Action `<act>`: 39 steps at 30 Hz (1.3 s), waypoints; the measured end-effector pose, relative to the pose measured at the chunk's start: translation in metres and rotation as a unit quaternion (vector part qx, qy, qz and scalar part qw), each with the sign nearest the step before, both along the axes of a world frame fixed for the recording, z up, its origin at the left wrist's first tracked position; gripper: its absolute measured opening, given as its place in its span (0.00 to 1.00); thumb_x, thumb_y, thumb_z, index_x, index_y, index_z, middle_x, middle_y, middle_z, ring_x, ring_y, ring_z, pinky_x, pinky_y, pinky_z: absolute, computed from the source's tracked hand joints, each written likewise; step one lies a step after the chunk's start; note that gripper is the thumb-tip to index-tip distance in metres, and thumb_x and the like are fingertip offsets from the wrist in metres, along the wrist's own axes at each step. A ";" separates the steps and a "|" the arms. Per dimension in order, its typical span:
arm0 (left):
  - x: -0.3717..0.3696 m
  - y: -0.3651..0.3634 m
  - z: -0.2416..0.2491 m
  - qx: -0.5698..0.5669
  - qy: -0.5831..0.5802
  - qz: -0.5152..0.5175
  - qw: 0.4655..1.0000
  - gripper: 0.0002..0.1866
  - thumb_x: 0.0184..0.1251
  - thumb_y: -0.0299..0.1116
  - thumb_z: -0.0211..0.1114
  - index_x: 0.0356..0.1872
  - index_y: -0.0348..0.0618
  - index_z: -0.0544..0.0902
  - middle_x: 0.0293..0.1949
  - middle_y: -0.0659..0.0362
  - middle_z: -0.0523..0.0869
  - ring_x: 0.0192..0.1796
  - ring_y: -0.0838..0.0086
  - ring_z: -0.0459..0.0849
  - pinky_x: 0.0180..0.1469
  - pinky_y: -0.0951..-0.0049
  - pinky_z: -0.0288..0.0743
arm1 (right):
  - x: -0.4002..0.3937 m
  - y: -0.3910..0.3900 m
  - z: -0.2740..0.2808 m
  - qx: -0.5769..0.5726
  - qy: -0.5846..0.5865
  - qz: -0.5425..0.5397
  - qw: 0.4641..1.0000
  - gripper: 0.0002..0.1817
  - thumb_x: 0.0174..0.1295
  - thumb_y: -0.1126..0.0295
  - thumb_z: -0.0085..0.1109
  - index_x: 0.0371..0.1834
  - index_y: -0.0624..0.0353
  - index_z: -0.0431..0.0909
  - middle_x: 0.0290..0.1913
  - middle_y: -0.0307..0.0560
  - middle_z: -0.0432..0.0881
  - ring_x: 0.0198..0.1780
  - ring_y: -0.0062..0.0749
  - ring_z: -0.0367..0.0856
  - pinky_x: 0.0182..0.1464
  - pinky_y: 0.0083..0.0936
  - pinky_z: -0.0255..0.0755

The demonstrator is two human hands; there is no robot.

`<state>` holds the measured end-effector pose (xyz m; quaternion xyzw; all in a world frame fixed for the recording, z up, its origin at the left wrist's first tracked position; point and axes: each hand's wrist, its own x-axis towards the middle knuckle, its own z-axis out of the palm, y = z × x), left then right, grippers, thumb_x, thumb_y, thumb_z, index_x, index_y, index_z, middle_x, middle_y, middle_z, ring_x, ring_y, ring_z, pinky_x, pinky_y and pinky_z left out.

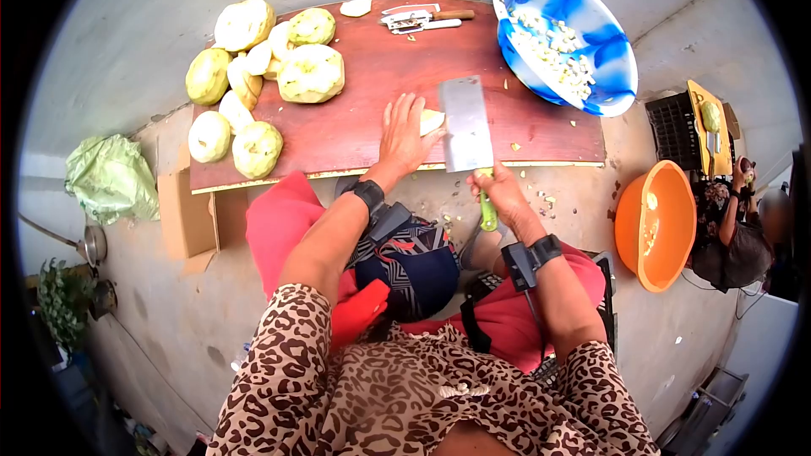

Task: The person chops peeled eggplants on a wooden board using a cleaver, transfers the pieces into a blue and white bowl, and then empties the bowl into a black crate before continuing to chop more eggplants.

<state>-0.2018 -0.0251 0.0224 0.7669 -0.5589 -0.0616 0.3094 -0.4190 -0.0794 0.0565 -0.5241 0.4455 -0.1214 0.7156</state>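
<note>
My right hand [504, 196] is wrapped around the green handle [488, 213] of a cleaver. Its broad metal blade [466, 122] lies over the red wooden table [405, 59], close to the front edge. On the blade's left, my left hand [404, 137] grips a pale piece of peeled vegetable [432, 121] against the tabletop, partly hiding it. Several round, peeled, pale-green vegetables [311, 73] and cut wedges [243, 83] are grouped on the table's left side. A blue and white basin [608, 59] at the right back holds small pale cubes [557, 51].
A peeler and a wooden-handled knife [427, 19] lie at the table's back. An orange basin [655, 228] sits on the floor to the right, near another person [733, 236] and a yellow board [711, 128]. A cardboard box [187, 215] and green bag [110, 177] are at left.
</note>
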 end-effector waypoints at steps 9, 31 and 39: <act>-0.003 -0.008 0.002 -0.062 0.115 0.069 0.989 0.32 0.59 0.40 0.67 0.63 0.37 0.69 0.66 0.41 0.65 0.70 0.47 0.60 0.72 0.52 0.52 | 0.062 0.052 -0.008 0.071 -0.084 0.001 0.994 0.12 0.69 0.78 0.49 0.54 0.59 0.68 0.35 0.43 0.77 0.26 0.19 0.71 0.29 0.19 0.71; -0.066 -0.144 0.218 -0.348 0.232 -0.083 0.905 0.41 0.60 0.43 0.68 0.69 0.35 0.60 0.69 0.40 0.62 0.72 0.48 0.59 0.72 0.56 0.54 | 0.006 -0.071 0.168 -0.042 -0.323 -0.181 0.928 0.10 0.68 0.73 0.53 0.49 0.60 0.68 0.35 0.43 0.75 0.27 0.22 0.71 0.27 0.22 0.70; -0.054 -0.107 0.127 -0.145 0.153 -0.064 0.975 0.27 0.57 0.33 0.69 0.57 0.36 0.74 0.61 0.41 0.71 0.64 0.50 0.70 0.66 0.58 0.65 | -0.037 -0.158 0.133 -0.536 0.308 -0.130 0.776 0.10 0.61 0.75 0.57 0.42 0.68 0.69 0.34 0.69 0.80 0.37 0.65 0.79 0.39 0.50 0.73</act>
